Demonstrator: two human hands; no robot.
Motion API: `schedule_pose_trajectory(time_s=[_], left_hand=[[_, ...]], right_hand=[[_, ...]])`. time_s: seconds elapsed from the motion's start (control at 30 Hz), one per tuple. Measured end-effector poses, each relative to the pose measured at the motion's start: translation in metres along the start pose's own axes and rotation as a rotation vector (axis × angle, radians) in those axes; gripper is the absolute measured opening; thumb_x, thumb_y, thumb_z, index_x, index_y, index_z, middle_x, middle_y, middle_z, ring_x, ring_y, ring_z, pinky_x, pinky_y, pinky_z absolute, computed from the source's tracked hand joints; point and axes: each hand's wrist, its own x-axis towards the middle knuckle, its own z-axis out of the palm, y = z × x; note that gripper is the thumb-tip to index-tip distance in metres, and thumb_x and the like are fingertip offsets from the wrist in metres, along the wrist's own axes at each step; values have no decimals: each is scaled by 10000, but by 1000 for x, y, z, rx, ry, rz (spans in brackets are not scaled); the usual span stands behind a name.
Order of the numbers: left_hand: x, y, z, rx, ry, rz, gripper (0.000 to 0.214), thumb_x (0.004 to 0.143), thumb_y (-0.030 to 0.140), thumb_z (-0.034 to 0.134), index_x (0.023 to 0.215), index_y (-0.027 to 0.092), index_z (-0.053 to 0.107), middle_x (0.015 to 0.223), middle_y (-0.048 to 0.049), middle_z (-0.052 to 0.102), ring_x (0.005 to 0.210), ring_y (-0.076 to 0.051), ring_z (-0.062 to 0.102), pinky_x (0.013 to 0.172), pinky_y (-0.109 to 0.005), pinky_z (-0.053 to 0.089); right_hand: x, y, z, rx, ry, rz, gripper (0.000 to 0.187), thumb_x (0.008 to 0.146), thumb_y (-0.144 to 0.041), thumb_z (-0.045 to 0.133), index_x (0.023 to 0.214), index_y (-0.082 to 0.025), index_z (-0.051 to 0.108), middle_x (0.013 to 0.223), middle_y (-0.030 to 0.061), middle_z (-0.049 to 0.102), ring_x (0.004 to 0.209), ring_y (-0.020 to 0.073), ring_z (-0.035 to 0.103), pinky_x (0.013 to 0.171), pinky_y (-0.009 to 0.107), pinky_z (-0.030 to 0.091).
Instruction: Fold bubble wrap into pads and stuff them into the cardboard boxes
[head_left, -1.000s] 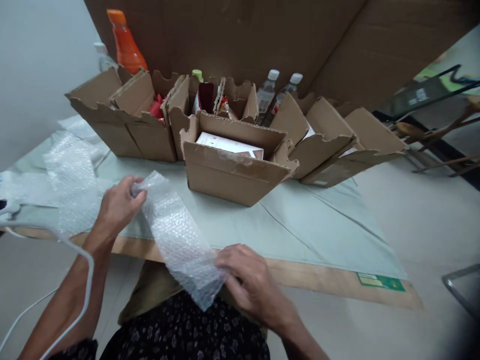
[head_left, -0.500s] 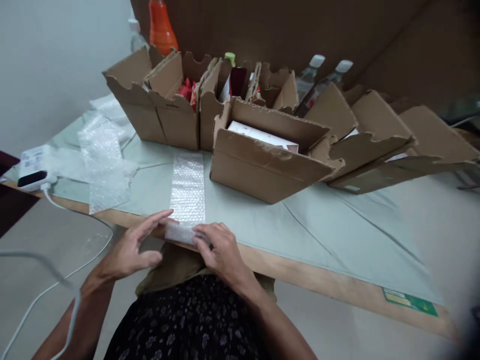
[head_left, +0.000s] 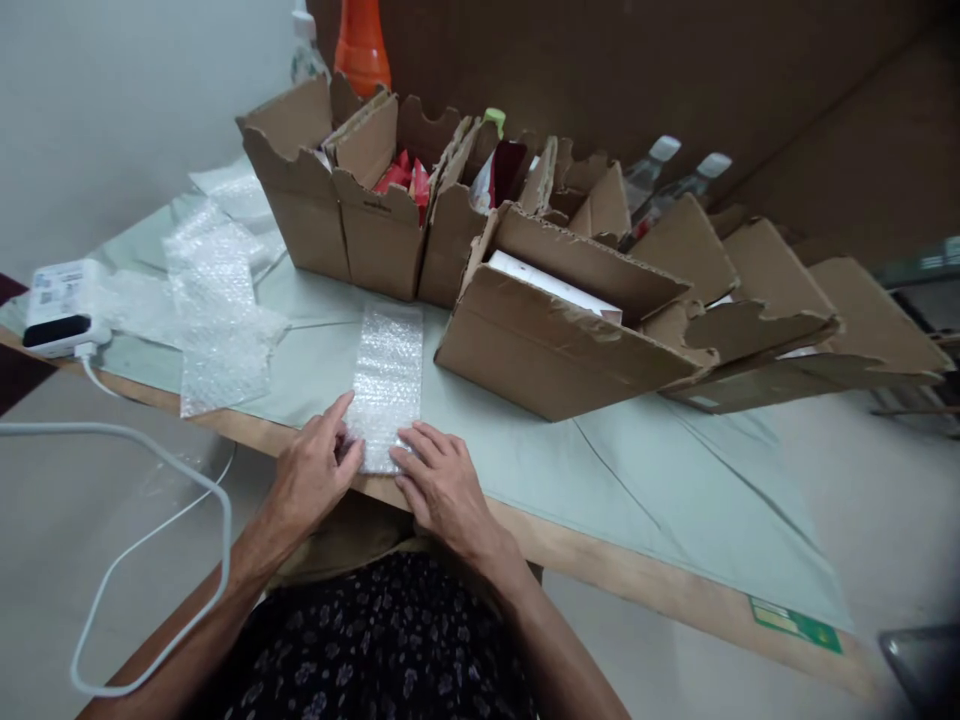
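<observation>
Silvery-clear bubble wrap [head_left: 386, 365], pale green cloth [head_left: 540, 470], brown cardboard boxes [head_left: 555, 350], orange bottle [head_left: 363, 45]; black flower-patterned garment [head_left: 382, 650]

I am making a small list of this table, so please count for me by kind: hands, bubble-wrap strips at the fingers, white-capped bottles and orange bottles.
Hands: 2 (left hand, right hand)
Bubble-wrap strip: 1
White-capped bottles: 3
Orange bottle: 1
Total: 7

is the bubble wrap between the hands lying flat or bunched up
Flat: the wrap lies spread on the cloth, left hand and right hand at its near end. Whether it is folded double, I cannot tell.
</observation>
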Motion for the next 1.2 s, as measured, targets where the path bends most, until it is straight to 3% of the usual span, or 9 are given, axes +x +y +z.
schedule_pose_trajectory(time_s=[0.13, 0.2, 0.33, 0.5, 0.7, 0.83, 0.93, 1.07, 1.2], left_hand=[[-9, 5, -18, -60, 5, 233, 574, 901, 362, 648, 1434, 213, 496, 1270, -133, 629, 1160, -278, 615, 970, -406, 528], [-14, 7, -26, -93, -64, 321, 520, 914, 321, 648, 1410, 231, 521, 1232, -109, 663, 1159, -264, 620, 984, -398, 525], [-16, 4, -22, -105, -55, 207, 346, 962, 258, 574, 1303, 216, 607, 1004, -53, 733, 874, -196, 685, 862, -345, 562], [-2, -3, -3, -41, -12, 78, 366, 934, 321, 590, 1273, 190, 632, 996, -75, 716, 911, -238, 679, 839, -387, 562], [-7, 1, -14, -92, 33, 232, 355, 929, 293, 610, 1276, 218, 617, 1170, -106, 657, 1100, -263, 629, 976, -422, 521], [-12, 1, -21, -125, -65, 288, 347, 949, 221, 562, 1294, 227, 596, 1006, -62, 698, 910, -218, 639, 845, -371, 545], [-5, -3, -16, -69, -44, 236, 336, 963, 239, 553, 1290, 183, 603, 894, -50, 677, 803, -208, 607, 768, -359, 540], [2, -7, -9, 0, 37, 258, 329, 960, 242, 551, 1272, 162, 618, 1074, -114, 660, 1000, -262, 614, 903, -425, 522], [-6, -6, -17, -67, -21, 296, 403, 934, 263, 594, 1333, 207, 579, 1184, -113, 644, 1100, -274, 600, 964, -431, 505]], right_hand=[[9, 1, 2, 54, 48, 7, 228, 1006, -134, 528, 1126, -225, 699, 1215, 94, 735, 1197, 245, 625, 962, 421, 472], [12, -1, 0, 114, 35, 41, 234, 1013, -142, 523, 1141, -231, 697, 1102, 71, 764, 1034, 218, 673, 907, 386, 489], [17, -5, -3, 163, 65, 150, 227, 1014, -200, 549, 1200, -222, 676, 1073, 58, 767, 955, 219, 670, 902, 384, 502], [14, -6, -6, 25, 179, 120, 286, 995, -245, 576, 1273, -209, 631, 1268, 131, 673, 1139, 278, 596, 951, 452, 474], [16, -1, -6, 36, 11, -5, 247, 987, -161, 565, 1204, -226, 664, 1196, 96, 728, 1230, 274, 581, 1000, 465, 444], [16, -2, -10, 173, 12, 103, 307, 984, -183, 581, 1274, -260, 649, 1082, 62, 749, 1048, 239, 632, 961, 438, 481], [15, -5, -14, 92, 67, 144, 325, 977, -217, 594, 1300, -236, 625, 1201, 103, 702, 1139, 274, 594, 988, 468, 466], [18, -5, -13, 2, 22, 33, 342, 951, -232, 641, 1292, -221, 610, 1324, 118, 647, 1264, 299, 531, 1043, 493, 424], [20, -1, -8, 68, -13, 45, 329, 958, -175, 614, 1284, -225, 620, 1185, 97, 717, 1160, 272, 596, 1003, 467, 451]])
